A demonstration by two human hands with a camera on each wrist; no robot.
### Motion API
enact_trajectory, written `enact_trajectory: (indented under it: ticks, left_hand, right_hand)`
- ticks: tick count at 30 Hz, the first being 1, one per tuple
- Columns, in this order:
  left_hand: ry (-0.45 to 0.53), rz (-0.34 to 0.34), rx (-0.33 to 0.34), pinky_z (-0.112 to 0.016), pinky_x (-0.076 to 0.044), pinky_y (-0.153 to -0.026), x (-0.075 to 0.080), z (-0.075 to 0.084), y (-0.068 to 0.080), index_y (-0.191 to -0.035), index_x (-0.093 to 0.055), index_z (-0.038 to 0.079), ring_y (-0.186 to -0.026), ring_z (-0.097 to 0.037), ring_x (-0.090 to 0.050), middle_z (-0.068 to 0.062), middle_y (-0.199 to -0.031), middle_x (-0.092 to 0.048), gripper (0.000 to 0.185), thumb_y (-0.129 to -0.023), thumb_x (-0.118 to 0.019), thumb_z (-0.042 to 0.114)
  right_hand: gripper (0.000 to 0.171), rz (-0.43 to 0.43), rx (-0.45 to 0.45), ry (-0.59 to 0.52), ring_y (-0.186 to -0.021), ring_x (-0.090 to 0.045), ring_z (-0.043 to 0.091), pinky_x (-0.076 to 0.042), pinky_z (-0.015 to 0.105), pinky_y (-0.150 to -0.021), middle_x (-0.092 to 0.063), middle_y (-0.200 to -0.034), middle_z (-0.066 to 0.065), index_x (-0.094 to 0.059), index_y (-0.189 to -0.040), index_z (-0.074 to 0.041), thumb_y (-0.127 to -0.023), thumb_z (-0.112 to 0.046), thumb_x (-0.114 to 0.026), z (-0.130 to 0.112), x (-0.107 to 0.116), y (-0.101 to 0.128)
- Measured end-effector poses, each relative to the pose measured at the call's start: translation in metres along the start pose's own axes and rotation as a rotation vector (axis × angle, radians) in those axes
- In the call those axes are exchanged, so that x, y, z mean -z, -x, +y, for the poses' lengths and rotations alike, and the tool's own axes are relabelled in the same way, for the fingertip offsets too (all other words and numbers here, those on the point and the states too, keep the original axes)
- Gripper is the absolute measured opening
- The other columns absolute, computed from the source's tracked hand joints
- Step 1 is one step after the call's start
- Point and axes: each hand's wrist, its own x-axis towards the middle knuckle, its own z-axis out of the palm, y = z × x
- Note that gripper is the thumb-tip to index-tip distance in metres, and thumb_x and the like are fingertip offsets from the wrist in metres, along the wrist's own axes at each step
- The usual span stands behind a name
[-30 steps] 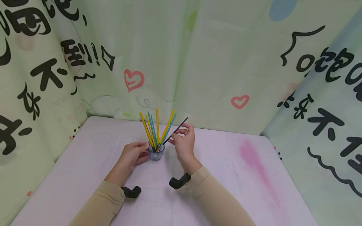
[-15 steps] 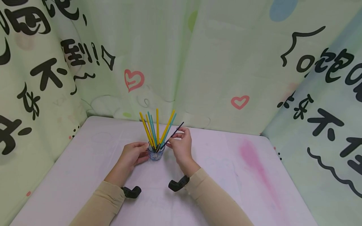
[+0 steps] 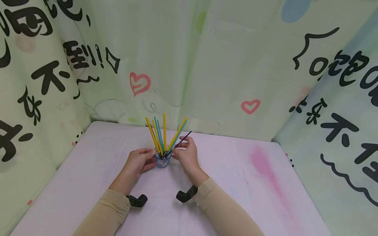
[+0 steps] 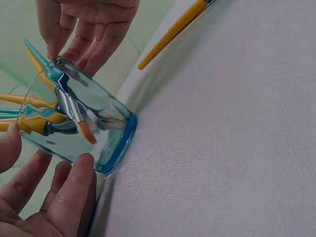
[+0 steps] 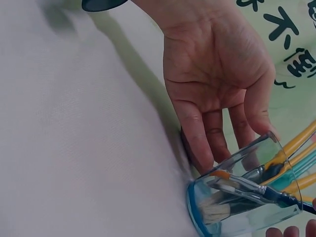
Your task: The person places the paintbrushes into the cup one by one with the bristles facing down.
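A clear glass cup (image 3: pixel 162 162) with a blue base stands upright on the table, holding several paintbrushes with yellow handles (image 3: pixel 152 132) and teal handles (image 3: pixel 159 131). My left hand (image 3: pixel 139 162) holds it from the left, thumb at the rim and fingers along the side, as the right wrist view shows (image 5: pixel 217 74). With my right hand (image 3: pixel 189 157), I hold a dark blue paintbrush (image 3: pixel 186 135) that leans right. Its orange-tipped bristles (image 4: pixel 87 132) are inside the cup, near the bottom. In the left wrist view, my right fingers (image 4: pixel 94 39) are close to the rim.
Another yellow-handled paintbrush (image 4: pixel 173 34) lies on the table to the right, hidden by my right arm in the head view. The pale pink tabletop (image 3: pixel 236 183) bears a pink stain (image 3: pixel 267 170). Printed curtains (image 3: pixel 189 65) hang behind and at both sides.
My right hand has moved down and left, lowering the dark blue paintbrush into the cup. One yellow and one teal handle have tipped further right. The left hand and the cup have stayed put.
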Motion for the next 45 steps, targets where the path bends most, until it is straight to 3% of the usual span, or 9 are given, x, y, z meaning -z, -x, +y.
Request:
enact_trajectory:
  ticks: [6,15,24,38,45]
  left_hand:
    - [0.003,0.001,0.000,-0.037,-0.068,-0.093,0.000,0.001,0.001,-0.139,-0.067,-0.001,-0.099,-0.018,-0.071,-0.013,-0.121,-0.072,0.040,-0.106,-0.070,0.023]
    - [-0.004,0.002,0.005,-0.039,-0.067,-0.096,-0.001,0.002,0.003,-0.139,-0.066,0.000,-0.103,-0.021,-0.070,-0.015,-0.124,-0.072,0.041,-0.107,-0.070,0.023]
    - [-0.007,-0.003,0.005,-0.038,-0.067,-0.096,-0.001,0.002,0.003,-0.139,-0.067,0.000,-0.104,-0.021,-0.070,-0.015,-0.124,-0.071,0.041,-0.106,-0.071,0.024]
    - [0.000,-0.003,0.000,-0.037,-0.068,-0.094,-0.001,0.001,0.003,-0.138,-0.067,0.000,-0.102,-0.020,-0.071,-0.013,-0.120,-0.071,0.040,-0.106,-0.071,0.024]
    - [0.005,0.004,0.001,-0.037,-0.068,-0.094,-0.001,0.001,0.001,-0.136,-0.068,0.000,-0.101,-0.020,-0.071,-0.013,-0.120,-0.073,0.038,-0.106,-0.071,0.023]
  right_hand:
    - [0.059,-0.031,-0.006,0.021,-0.097,-0.070,0.024,-0.070,0.038,-0.084,-0.065,-0.120,0.020,-0.051,-0.147,-0.009,-0.093,0.001,-0.071,0.001,0.003,0.002]
    - [0.072,-0.051,-0.006,0.020,-0.108,-0.074,0.032,-0.070,0.040,-0.085,-0.067,-0.131,0.023,-0.043,-0.158,-0.015,-0.094,0.000,-0.071,0.002,0.015,0.008]
    - [0.071,-0.045,-0.034,0.035,-0.116,-0.071,0.045,-0.070,0.040,-0.082,-0.065,-0.138,0.027,-0.044,-0.159,-0.015,-0.094,-0.002,-0.071,0.006,0.030,0.010]
    - [0.073,-0.030,-0.133,0.140,-0.101,-0.074,0.037,-0.070,0.035,-0.069,-0.068,-0.124,0.021,-0.044,-0.160,-0.017,-0.096,-0.001,-0.073,0.012,0.060,0.009]
    - [0.073,-0.048,-0.168,0.197,-0.089,-0.073,0.027,-0.070,0.037,-0.070,-0.069,-0.116,0.016,-0.045,-0.160,-0.018,-0.096,-0.002,-0.076,0.017,0.073,0.010]
